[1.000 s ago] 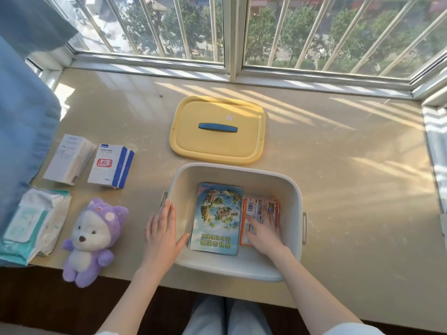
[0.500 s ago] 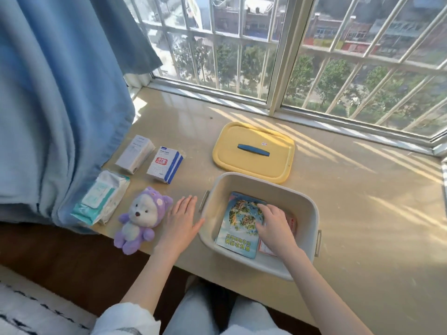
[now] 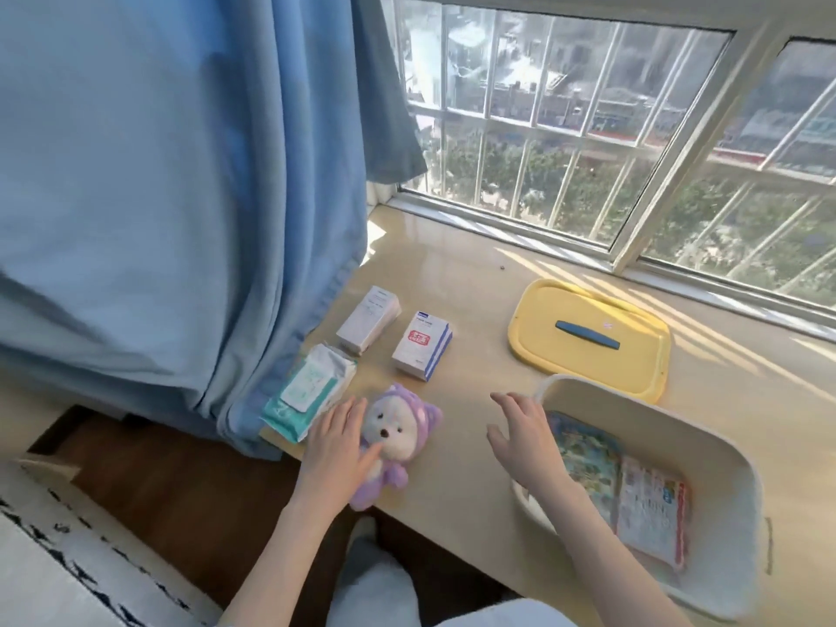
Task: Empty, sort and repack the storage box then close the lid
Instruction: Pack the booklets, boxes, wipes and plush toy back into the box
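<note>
Touching a purple plush bear [image 3: 398, 438] with the left hand [image 3: 337, 450], fingers straight and close side by side, thumb laid across the bear's tummy, not wrapped round it. Lying on its back on the beige ledge [image 3: 475, 310], well to the left of the white storage box [image 3: 705, 445] and not touching it. Holding the right hand [image 3: 520, 438] just left of the box's left wall, near the rim, fingers spread apart and a little bent, gripping nothing. Sitting with no lid on, open at the top. Inside the box, flat on the bottom: a picture book [image 3: 588, 454] with a blue and green cover on the left side, and a white and orange packet [image 3: 651, 513] right beside it on the right side. Just behind the box, flat on the ledge: the yellow lid [image 3: 588, 350], with its dark blue handle [image 3: 587, 335] facing up. Further left of the box than the bear: a soft pack of wet wipes [image 3: 310, 395], right up against the blue curtain [image 3: 181, 196]. Left of the box and further back: a white and blue carton [image 3: 423, 346] with a red label, lying flat. Still further left and back from the box: a plain white carton [image 3: 368, 319], close to the curtain too. Far behind the box, past the lid: a big window [image 3: 588, 151] with white bars, green trees outside.
</note>
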